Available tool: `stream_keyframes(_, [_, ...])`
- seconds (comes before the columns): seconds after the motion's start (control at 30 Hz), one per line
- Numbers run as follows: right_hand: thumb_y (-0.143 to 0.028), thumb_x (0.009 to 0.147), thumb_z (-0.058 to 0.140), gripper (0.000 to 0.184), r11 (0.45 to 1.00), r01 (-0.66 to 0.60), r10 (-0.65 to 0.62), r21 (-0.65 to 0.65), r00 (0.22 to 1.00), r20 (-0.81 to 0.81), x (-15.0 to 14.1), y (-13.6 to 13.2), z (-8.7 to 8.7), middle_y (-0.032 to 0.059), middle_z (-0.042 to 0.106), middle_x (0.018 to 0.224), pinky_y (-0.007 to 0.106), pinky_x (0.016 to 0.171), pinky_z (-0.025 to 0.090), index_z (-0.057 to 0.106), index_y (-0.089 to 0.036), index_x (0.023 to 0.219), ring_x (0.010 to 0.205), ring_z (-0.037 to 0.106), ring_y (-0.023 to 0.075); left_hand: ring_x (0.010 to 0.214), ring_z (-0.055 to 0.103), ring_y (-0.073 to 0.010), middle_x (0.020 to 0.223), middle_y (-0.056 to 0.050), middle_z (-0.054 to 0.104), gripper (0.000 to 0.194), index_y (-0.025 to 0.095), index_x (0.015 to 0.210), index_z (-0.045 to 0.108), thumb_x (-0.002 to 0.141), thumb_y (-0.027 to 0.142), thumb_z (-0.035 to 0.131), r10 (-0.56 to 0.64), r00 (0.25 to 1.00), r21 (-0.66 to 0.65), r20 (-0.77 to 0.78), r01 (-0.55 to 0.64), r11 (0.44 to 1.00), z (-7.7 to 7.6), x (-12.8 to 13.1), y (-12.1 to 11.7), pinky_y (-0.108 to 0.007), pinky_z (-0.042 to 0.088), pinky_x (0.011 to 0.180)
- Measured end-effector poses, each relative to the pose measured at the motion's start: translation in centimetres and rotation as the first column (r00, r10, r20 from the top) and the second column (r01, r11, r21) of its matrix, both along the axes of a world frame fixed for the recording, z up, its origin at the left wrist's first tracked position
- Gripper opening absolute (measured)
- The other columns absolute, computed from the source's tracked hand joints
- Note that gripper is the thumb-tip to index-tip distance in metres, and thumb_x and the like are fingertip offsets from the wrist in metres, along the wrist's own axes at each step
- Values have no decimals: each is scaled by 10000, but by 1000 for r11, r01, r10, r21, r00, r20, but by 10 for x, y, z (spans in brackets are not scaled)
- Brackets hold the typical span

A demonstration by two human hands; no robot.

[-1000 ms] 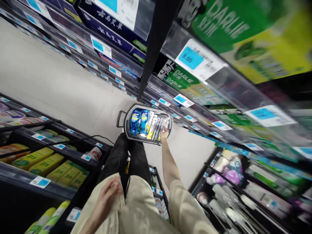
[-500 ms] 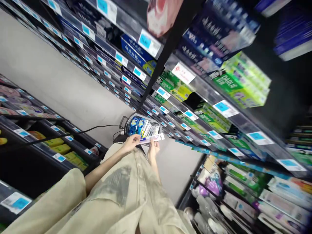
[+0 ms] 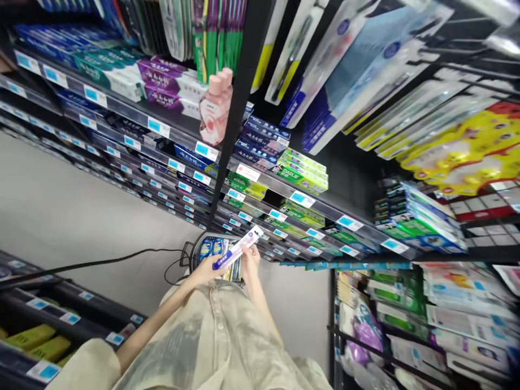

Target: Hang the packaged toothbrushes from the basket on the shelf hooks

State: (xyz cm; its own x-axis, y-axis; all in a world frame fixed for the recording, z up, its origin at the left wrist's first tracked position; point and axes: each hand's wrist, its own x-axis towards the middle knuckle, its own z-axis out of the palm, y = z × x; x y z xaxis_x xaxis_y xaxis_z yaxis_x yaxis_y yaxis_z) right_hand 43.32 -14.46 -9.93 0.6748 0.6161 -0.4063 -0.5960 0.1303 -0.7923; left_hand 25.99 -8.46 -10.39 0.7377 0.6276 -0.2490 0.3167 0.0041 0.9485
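Between my two hands is a packaged toothbrush (image 3: 239,248), a long narrow pack in white and purple-blue, tilted with its hanger end up to the right. My left hand (image 3: 207,269) grips its lower blue end. The fingers of my right hand (image 3: 251,261) are closed on its edge near the upper end. Just below and behind the pack stands a grey-rimmed basket (image 3: 194,253), partly hidden by my hands. Inside it lie blue packages (image 3: 212,247) on the left and several slim packs.
Shelves of toothpaste boxes (image 3: 303,172) with price tags run along the far side. Packaged toothbrushes (image 3: 296,54) hang at the upper right. A black cable (image 3: 122,257) stretches leftward from the basket. More shelving (image 3: 81,303) is at lower left; a rack of hanging goods (image 3: 365,330) stands right.
My view has lifted, bringing the hanging toothbrushes into sight. The pack in my hands has turned from nearly level to slanting, its right end raised and its front showing more.
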Motion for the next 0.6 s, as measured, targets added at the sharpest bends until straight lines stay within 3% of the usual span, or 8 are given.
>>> stream_keyframes(0.13, [-279, 596, 924, 406, 998, 2, -4, 56, 999, 32, -9, 5, 19, -50, 660, 699, 221, 632, 521, 586, -199, 807, 592, 603, 99, 791, 649, -216, 838, -22, 728, 268, 152, 895, 734, 757, 382, 753, 10, 1000, 25, 12, -11, 1000, 11, -3, 4, -278, 509, 738])
stream_keyframes(0.23, [-331, 662, 902, 419, 996, -39, 30, 77, 994, 105, -13, 7, 28, -7, 732, 830, 244, 693, 546, 635, -211, 962, 688, 666, 133, 797, 663, -233, 831, -37, 733, 357, 147, 952, 739, 760, 446, 765, 30, 999, 49, 23, -31, 998, 15, -6, 5, -296, 529, 742])
stream_keyframes(0.33, [-384, 720, 871, 430, 973, -220, 198, 64, 950, 243, -14, 9, 33, 10, 751, 850, 268, 708, 553, 665, -216, 1058, 729, 689, 165, 797, 681, -243, 844, -52, 744, 421, 150, 993, 736, 783, 514, 751, 54, 997, 40, 60, -56, 998, 11, -5, 7, -312, 549, 747])
stream_keyframes(0.43, [-403, 740, 855, 328, 909, -417, 389, -17, 831, 398, -18, 9, 37, 24, 760, 858, 304, 766, 565, 716, -198, 954, 770, 702, 194, 831, 691, -253, 848, -52, 749, 447, 163, 995, 730, 771, 549, 768, 124, 985, -35, 119, -121, 992, 3, 0, 11, -324, 560, 775])
stream_keyframes(0.5, [-426, 793, 807, 282, 902, -426, 406, -72, 777, 481, -20, 9, 42, 36, 766, 904, 331, 824, 570, 729, -194, 934, 824, 711, 213, 842, 692, -255, 863, -59, 751, 460, 165, 991, 719, 761, 558, 781, 135, 981, -64, 139, -127, 990, 2, 6, 13, -325, 560, 776])
stream_keyframes(0.6, [-453, 900, 687, 301, 935, -339, 334, -106, 740, 584, -13, 13, 60, 49, 764, 963, 338, 840, 583, 714, -196, 1053, 873, 715, 220, 776, 688, -231, 871, -69, 751, 444, 164, 965, 693, 821, 584, 716, 85, 983, -106, 162, -68, 992, 8, 14, 17, -320, 551, 745])
